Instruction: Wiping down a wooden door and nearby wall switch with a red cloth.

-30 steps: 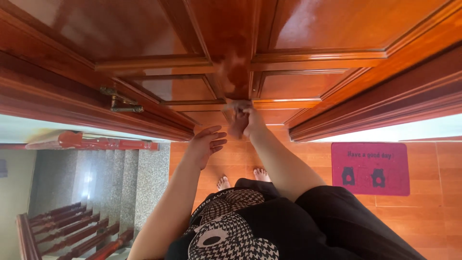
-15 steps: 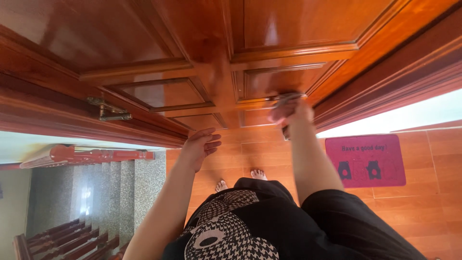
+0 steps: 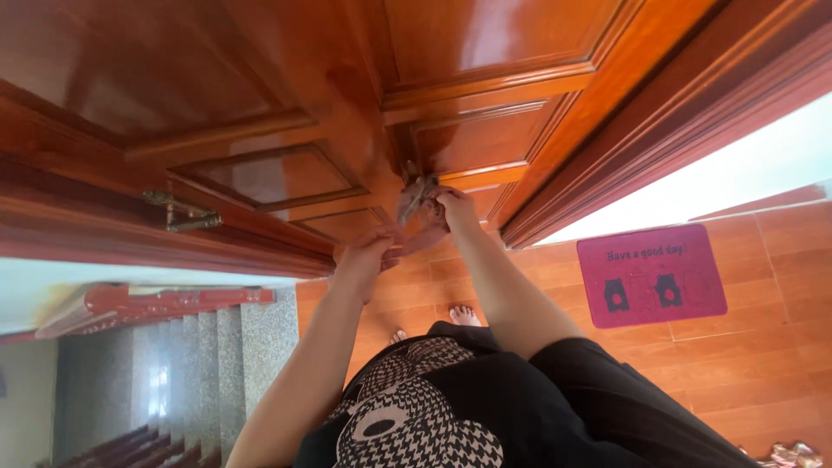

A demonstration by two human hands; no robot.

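Cloth (image 3: 414, 206), brownish and crumpled, is pressed against the wooden door (image 3: 347, 113) near the foot of its centre stile, where the two lower panels meet. It is gripped by the right hand (image 3: 452, 211), whose fingers are closed around it. The left hand (image 3: 368, 260) is held just below and to the left of the cloth, its fingers loosely curled and holding nothing; whether they touch the cloth's lower edge cannot be told. A brass door handle (image 3: 180, 212) is seen well to the left on the door frame. A red doormat (image 3: 650, 276) lies on the orange tiled floor (image 3: 763, 347) to the right, and a staircase (image 3: 173, 364) with a red handrail (image 3: 156, 302) is seen at the lower left
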